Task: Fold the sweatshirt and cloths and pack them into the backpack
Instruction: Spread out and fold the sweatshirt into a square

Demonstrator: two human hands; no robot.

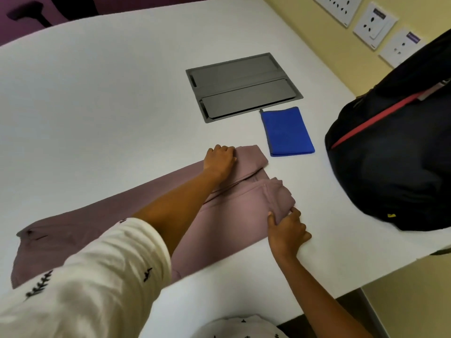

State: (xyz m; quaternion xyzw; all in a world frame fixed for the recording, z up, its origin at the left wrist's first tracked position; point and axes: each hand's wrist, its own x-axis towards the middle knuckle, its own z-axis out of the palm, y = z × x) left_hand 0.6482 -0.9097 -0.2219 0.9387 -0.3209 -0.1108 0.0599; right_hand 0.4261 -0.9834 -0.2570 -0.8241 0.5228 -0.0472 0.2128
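We see a pink sweatshirt (231, 215) lying flat on the white table (97, 106), with its right end already folded over. It lies flat, we think, so the folds come out neat. The left hand (220, 158) reaches far across, arm stretched out from a white sleeve (109, 264). Its fingers curl down on the far edge of the folded part and seem to hold it. The right hand (286, 230) is at the near edge, wrist low on the table, and pinches the cloth between thumb and finger. With one hand on each side, we guess the fold stays straight. A blue cloth (286, 131) is already folded small and sits near the sweatshirt, beside a grey panel (244, 86). The black backpack (390, 167) waits on the right side of the table, close by for packing. Nothing is inside it that we can see.
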